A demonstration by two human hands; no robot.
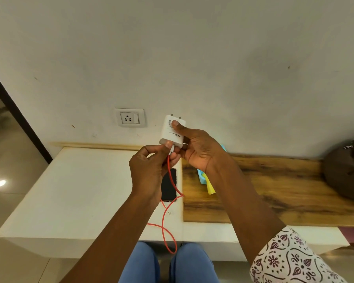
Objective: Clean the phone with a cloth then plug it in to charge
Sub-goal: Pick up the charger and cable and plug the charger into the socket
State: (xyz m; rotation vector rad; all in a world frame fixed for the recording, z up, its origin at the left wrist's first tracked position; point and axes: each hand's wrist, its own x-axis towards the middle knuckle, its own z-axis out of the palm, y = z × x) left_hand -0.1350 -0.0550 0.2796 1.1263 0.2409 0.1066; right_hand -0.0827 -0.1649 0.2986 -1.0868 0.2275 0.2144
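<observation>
Down on the white ledge the phone lay flat and unplugged, and above it the right hand wrapped the white adapter, prongs aimed toward the wall socket, while the left hand pinched the red cable at the adapter's base, probably seating that connector first

I'm holding a white charger with a red cable above a black phone; my white sleeve is showing maroon motifs.
</observation>
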